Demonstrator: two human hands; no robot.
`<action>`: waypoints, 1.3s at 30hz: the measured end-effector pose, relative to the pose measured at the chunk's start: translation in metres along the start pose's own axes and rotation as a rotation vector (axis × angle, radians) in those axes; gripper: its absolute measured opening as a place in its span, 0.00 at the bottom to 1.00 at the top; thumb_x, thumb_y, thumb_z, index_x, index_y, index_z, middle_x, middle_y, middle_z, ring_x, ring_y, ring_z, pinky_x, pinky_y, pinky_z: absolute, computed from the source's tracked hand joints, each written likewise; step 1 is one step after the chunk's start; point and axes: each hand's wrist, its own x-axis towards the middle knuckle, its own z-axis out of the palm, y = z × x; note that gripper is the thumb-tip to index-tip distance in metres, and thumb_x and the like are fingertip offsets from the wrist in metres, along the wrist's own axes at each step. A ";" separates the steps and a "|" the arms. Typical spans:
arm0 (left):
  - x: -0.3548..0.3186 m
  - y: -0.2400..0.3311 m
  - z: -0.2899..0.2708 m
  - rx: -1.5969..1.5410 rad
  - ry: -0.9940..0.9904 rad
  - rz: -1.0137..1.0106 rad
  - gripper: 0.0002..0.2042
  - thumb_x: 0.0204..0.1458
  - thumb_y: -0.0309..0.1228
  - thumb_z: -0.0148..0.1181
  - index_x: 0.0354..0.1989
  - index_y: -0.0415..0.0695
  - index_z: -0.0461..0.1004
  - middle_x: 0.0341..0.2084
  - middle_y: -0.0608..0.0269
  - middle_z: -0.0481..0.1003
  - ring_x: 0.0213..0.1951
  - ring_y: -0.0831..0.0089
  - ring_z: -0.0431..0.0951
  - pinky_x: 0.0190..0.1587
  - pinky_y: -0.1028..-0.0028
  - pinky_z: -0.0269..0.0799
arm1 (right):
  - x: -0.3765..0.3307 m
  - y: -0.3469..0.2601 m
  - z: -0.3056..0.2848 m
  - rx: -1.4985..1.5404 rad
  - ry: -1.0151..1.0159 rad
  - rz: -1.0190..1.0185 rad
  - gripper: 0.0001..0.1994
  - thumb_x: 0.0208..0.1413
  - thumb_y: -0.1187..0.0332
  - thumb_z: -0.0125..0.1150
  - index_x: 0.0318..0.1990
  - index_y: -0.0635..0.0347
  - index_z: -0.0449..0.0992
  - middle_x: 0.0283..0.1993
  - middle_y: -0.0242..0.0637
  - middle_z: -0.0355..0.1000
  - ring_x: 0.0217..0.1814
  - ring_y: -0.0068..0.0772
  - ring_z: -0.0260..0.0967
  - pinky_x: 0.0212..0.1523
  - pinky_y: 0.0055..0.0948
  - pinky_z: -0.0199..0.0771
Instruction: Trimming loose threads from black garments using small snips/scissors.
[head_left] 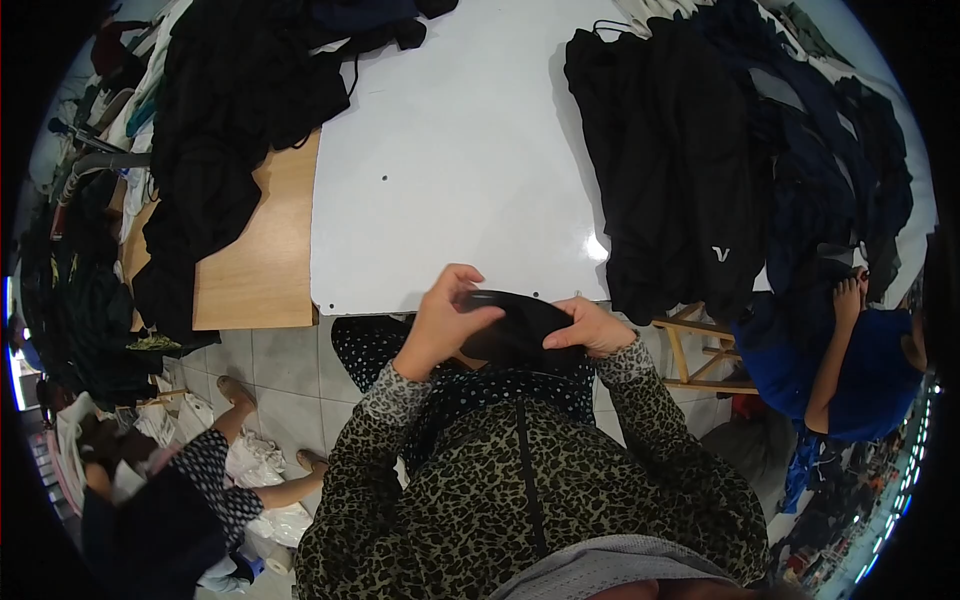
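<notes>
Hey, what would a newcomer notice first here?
Probably the broad, glossy white tabletop, upper centre, between a heap of black cloth garments on the left and black and navy cloth garments on the right. Next, the leopard-print fabric top at bottom centre. Just above, a black, cloth-like piece sits in the grip of the right hand, the left hand opposite.

We could pass straight ahead over the white surface [460, 150], between heaped black garments [250, 80] on the left and black clothes [670, 170] on the right; the black cloth [520, 328] covers part of the near edge, and a wooden frame [690, 327] bars our lower right.
</notes>
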 end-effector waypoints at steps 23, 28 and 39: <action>-0.024 0.061 -0.078 -0.277 0.527 0.247 0.16 0.42 0.13 0.61 0.39 0.40 0.66 0.31 0.69 0.68 0.32 0.83 0.68 0.35 0.85 0.65 | 0.017 -0.011 0.029 0.148 0.127 -0.238 0.16 0.44 0.83 0.47 0.43 0.72 0.73 0.39 0.36 0.75 0.37 0.24 0.71 0.42 0.22 0.71; -0.003 0.033 -0.080 -0.238 0.512 0.116 0.16 0.43 0.14 0.61 0.41 0.40 0.67 0.30 0.69 0.69 0.32 0.83 0.69 0.37 0.84 0.66 | 0.017 -0.005 0.008 0.233 0.049 -0.122 0.16 0.39 0.83 0.49 0.40 0.73 0.74 0.39 0.38 0.75 0.37 0.24 0.72 0.42 0.23 0.71; 0.014 0.024 -0.076 -0.222 0.512 0.054 0.14 0.43 0.19 0.63 0.38 0.42 0.69 0.25 0.71 0.70 0.19 0.88 0.64 0.15 0.88 0.52 | 0.022 0.002 0.004 0.397 0.025 -0.075 0.19 0.39 0.85 0.49 0.44 0.73 0.71 0.39 0.40 0.75 0.38 0.27 0.74 0.40 0.27 0.75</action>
